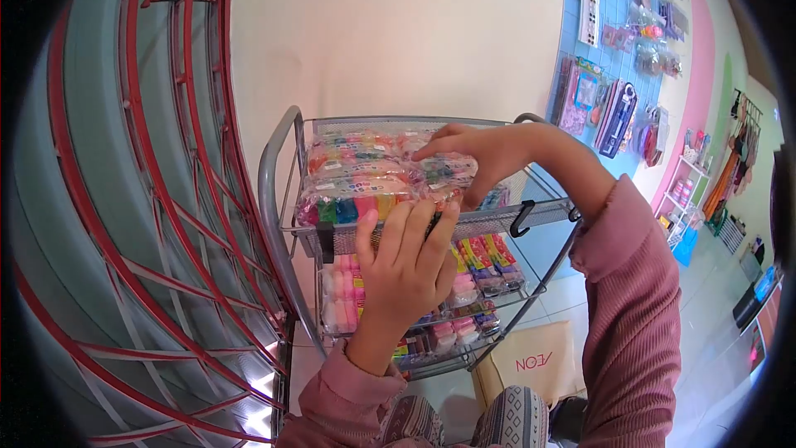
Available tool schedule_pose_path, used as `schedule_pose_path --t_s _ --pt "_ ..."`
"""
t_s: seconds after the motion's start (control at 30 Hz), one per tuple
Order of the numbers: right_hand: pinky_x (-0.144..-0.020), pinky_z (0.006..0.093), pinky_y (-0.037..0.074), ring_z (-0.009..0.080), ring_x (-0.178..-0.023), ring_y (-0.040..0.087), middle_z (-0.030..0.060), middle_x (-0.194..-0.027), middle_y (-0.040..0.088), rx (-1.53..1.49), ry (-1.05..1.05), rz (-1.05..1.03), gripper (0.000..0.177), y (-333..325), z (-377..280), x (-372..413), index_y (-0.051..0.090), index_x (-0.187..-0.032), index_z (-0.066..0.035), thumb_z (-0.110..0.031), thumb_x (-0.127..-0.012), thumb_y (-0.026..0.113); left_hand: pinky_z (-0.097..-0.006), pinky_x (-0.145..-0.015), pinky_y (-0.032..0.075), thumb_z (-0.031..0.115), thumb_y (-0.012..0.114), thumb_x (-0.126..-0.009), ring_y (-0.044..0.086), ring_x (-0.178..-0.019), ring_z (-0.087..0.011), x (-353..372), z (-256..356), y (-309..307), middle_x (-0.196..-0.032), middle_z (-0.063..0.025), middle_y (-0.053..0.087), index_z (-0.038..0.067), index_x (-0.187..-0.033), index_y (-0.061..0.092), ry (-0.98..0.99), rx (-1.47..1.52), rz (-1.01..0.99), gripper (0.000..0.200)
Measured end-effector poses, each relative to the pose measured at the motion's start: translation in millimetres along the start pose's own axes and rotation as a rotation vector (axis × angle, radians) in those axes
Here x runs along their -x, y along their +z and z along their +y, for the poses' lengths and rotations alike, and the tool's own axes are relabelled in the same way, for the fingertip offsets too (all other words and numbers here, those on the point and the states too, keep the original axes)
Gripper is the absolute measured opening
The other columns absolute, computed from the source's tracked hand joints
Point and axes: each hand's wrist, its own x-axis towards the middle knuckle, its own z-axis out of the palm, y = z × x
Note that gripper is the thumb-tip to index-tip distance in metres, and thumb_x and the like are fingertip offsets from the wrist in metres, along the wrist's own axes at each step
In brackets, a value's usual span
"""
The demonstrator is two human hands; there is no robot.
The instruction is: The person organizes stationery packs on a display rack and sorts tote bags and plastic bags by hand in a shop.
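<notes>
Clear plastic packs with colourful contents [352, 199] lie in rows on the top shelf of a grey metal mesh cart [489, 222]. My left hand [406, 261] is at the cart's front edge, its fingers spread and pointing up against the front packs. Over the right-hand packs [448, 168] my right hand [481, 158] reaches in from the right, thumb and fingers apart in a curve. Its fingertips are at the packs; no pack is lifted. My left palm hides part of the shelf's front.
Lower shelves hold pink packs [344, 290] and colourful packets [489, 261]. A black hook [521, 219] hangs on the cart's front rail. Red metal bars [191, 149] stand at left. A beige bag [539, 357] lies on the floor. Goods hang on a blue wall grid [609, 58].
</notes>
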Motion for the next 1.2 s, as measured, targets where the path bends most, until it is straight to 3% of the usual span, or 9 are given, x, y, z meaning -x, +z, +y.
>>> schedule_pose_path --t_s 0.23,0.43,0.53,0.63,0.77,1.07,1.13,1.17,1.2 --pt "-0.112 0.0527 0.010 0.0394 -0.140 0.001 0.0148 -0.154 0.005 0.323 0.095 0.054 0.057 42 -13 -17 0.022 -0.146 -0.025 -0.053 -0.096 0.024 -0.0496 -0.102 0.021 0.013 0.060 -0.075 0.052 -0.105 -0.0261 -1 1 1 -0.107 -0.0065 0.056 0.012 -0.116 0.056 -0.013 0.014 0.016 0.042" --pt "-0.114 0.0508 0.005 0.0405 -0.140 0.003 0.0185 -0.153 0.002 0.089 -0.045 0.162 0.059 31 6 -25 0.019 -0.147 -0.019 -0.050 -0.097 0.024 -0.0492 -0.103 0.021 0.013 0.061 -0.075 0.052 -0.107 -0.0266 -2 3 -4 -0.108 -0.0073 0.056 0.011 -0.114 0.056 -0.011 0.003 -0.012 0.040" --pt "-0.114 0.0446 0.010 0.0371 -0.140 0.008 0.0198 -0.152 0.006 0.723 -0.165 -0.020 0.063 35 20 -34 0.020 -0.146 -0.012 -0.052 -0.097 0.022 -0.0487 -0.103 0.021 0.013 0.060 -0.075 0.051 -0.108 -0.0269 -3 4 -5 -0.108 -0.0077 0.056 0.011 -0.114 0.056 -0.006 -0.011 -0.023 0.040" --pt "-0.112 0.0371 0.019 0.0313 -0.139 0.020 0.0208 -0.149 0.023 -0.198 0.069 0.383 0.065 25 3 11 0.026 -0.144 -0.007 -0.053 -0.097 0.025 -0.0489 -0.104 0.020 0.013 0.061 -0.075 0.050 -0.111 -0.0275 -4 4 -8 -0.112 -0.0083 0.056 0.010 -0.114 0.057 -0.003 -0.041 -0.048 0.040" --pt "-0.105 0.0327 0.029 0.0212 -0.126 0.040 0.0128 -0.134 0.047 -0.487 -0.114 0.848 0.057 48 -29 141 0.039 -0.137 -0.005 -0.046 -0.097 0.039 -0.0481 -0.103 0.023 0.017 0.060 -0.076 0.050 -0.113 -0.0269 -4 1 -7 -0.116 -0.0085 0.057 0.009 -0.116 0.057 0.052 -0.192 -0.051 0.041" --pt "-0.081 0.0318 0.051 0.0218 -0.088 0.062 0.0140 -0.101 0.062 -1.545 0.549 1.032 0.032 443 -48 446 0.054 -0.109 0.007 -0.019 -0.091 0.051 -0.0414 -0.071 0.047 0.039 0.062 -0.084 0.064 -0.077 -0.0286 -2 -80 28 -0.088 -0.0095 0.069 0.006 -0.099 0.068 0.298 -0.495 0.104 0.037" --pt "-0.082 0.0322 0.053 0.0233 -0.093 0.063 0.0152 -0.101 0.062 -1.232 0.590 0.816 0.023 563 -45 461 0.058 -0.104 0.007 -0.004 -0.084 0.055 -0.0407 -0.068 0.046 0.044 0.063 -0.083 0.064 -0.077 -0.0293 -1 -102 35 -0.089 -0.0083 0.068 0.009 -0.098 0.069 0.288 -0.617 0.121 0.039" --pt "-0.080 0.0332 0.054 0.0233 -0.093 0.063 0.0150 -0.102 0.062 -1.954 0.786 0.939 0.027 603 -52 457 0.060 -0.107 0.004 -0.004 -0.082 0.058 -0.0410 -0.068 0.046 0.045 0.062 -0.083 0.063 -0.076 -0.0293 0 -102 35 -0.088 -0.0076 0.068 0.009 -0.097 0.069 0.291 -0.675 0.139 0.039" --pt "-0.081 0.0351 0.053 0.0258 -0.093 0.064 0.0165 -0.102 0.063 -1.669 1.239 0.865 0.027 630 -55 439 0.062 -0.107 0.002 -0.007 -0.082 0.056 -0.0412 -0.067 0.046 0.046 0.060 -0.084 0.063 -0.074 -0.0295 -2 -94 32 -0.087 -0.0070 0.068 0.010 -0.096 0.069 0.289 -0.676 0.133 0.039"
